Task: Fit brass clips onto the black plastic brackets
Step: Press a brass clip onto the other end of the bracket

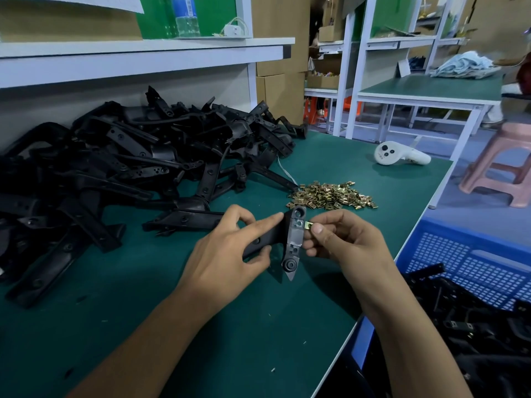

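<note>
My left hand (230, 248) grips a black plastic bracket (294, 239) above the green table, its arm running under my fingers and its flat end turned up toward me. My right hand (342, 239) pinches a small brass clip (308, 224) between thumb and forefinger, right at the bracket's right edge beside a square slot. A loose heap of brass clips (333, 195) lies just behind my hands. A big pile of black brackets (138, 156) covers the table's left and back.
A blue perforated crate (474, 268) with black brackets inside stands off the table's right edge. A white handheld controller (402, 155) lies at the back right of the green mat (201, 326). A pink stool (505, 165) stands in the aisle.
</note>
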The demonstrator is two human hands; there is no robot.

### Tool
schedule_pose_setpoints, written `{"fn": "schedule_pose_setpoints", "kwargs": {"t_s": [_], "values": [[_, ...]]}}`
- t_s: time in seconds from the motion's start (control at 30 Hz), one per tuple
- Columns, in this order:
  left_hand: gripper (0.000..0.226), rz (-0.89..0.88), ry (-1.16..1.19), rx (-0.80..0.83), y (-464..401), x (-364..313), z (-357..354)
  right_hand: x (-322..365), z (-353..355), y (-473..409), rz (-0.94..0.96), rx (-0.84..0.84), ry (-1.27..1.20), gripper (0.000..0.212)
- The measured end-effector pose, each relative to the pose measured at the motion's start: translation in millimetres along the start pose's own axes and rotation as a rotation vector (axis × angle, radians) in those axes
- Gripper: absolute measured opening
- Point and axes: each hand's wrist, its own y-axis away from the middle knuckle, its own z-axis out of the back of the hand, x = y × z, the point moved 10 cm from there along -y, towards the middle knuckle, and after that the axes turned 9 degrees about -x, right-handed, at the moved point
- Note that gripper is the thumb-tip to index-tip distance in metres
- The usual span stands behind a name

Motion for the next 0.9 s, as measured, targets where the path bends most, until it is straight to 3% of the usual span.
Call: {"fn": "schedule_pose_setpoints", "kwargs": {"t_s": [0.43, 0.63, 0.73, 0.9], "values": [[0.060, -0.074, 0.029, 0.048, 1, -4, -6, 1, -2, 3, 0.001, 0.061, -0.017, 0.007], [0.057, -0.104, 0.215, 0.174, 5, -9, -16, -2, -10, 6, -0.093, 0.291, -0.141, 0.048], [0.052, -0.128, 0.242, 0.209, 7, -13, -17, -5, -16, 9, -0.102, 0.391, -0.074, 0.037], [0.052, -0.136, 0.233, 0.218, 9, -15, -18, -4, -10, 5, -0.041, 0.294, -0.005, 0.029]]}}
